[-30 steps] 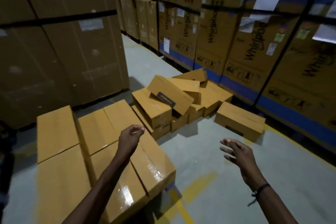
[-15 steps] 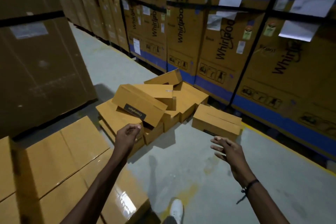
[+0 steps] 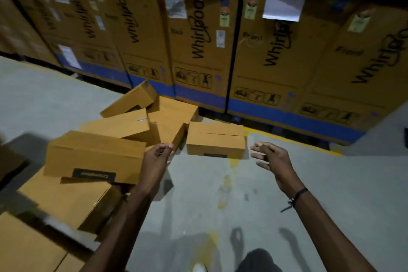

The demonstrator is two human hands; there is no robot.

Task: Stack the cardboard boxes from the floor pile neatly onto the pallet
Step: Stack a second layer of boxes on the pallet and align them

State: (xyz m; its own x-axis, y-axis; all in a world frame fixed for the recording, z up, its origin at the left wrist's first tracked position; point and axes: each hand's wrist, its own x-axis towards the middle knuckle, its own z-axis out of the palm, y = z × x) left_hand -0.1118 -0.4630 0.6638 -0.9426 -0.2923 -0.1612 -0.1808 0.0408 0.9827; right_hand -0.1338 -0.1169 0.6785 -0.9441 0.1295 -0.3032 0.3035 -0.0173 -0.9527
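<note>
Since half a second ago we have stepped closer and swung right, so the floor pile (image 3: pixel 123 139) now fills the middle and left of the view and the lone box (image 3: pixel 216 140) sits between our two hands rather than beyond them. Our left hand (image 3: pixel 157 157) is empty, its fingers loosely curled, just off the lone box's left end and overlapping the right end of the big labelled box (image 3: pixel 92 157) at the near side of the pile. Our right hand (image 3: pixel 272 158) is spread wide, fingers straight and pointing left, near the lone box's right end but not touching it. That box lies flat on the grey floor (image 3: pixel 220 194), its long axis running left to right across us, a dark label on the near face. Both hands look about equally close to it, so we judge it the likely pick, gripped end to end. The stacked boxes (image 3: pixel 33 245) at the lower left corner presumably sit on the pallet, which is hidden. Behind the pile stands a wall of tall cartons (image 3: pixel 198 40).
</note>
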